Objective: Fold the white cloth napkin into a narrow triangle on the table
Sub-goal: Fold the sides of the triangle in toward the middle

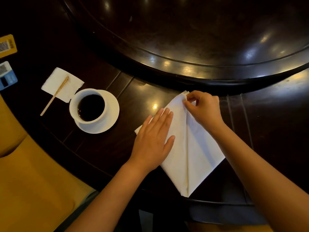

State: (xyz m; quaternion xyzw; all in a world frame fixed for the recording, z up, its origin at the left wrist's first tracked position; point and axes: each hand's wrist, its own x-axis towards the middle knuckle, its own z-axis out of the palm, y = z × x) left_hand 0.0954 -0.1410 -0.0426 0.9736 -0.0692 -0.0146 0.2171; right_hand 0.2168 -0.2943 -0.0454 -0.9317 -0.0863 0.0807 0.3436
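Observation:
The white cloth napkin (192, 151) lies on the dark wooden table (107, 148) as a kite shape, its point toward the near edge and a crease running down its middle. My left hand (153, 138) lies flat with straight fingers on the napkin's left half, pressing it down. My right hand (203, 108) pinches the napkin's far corner between thumb and fingertips, where several layers meet. The right flap is folded in toward the centre crease.
A white cup of dark coffee (91, 106) on a saucer (110, 114) stands left of the napkin. A paper tissue (61, 84) with a wooden stirrer (54, 96) lies beyond it. A raised round turntable (192, 67) rims the far side. Cards (6, 46) sit far left.

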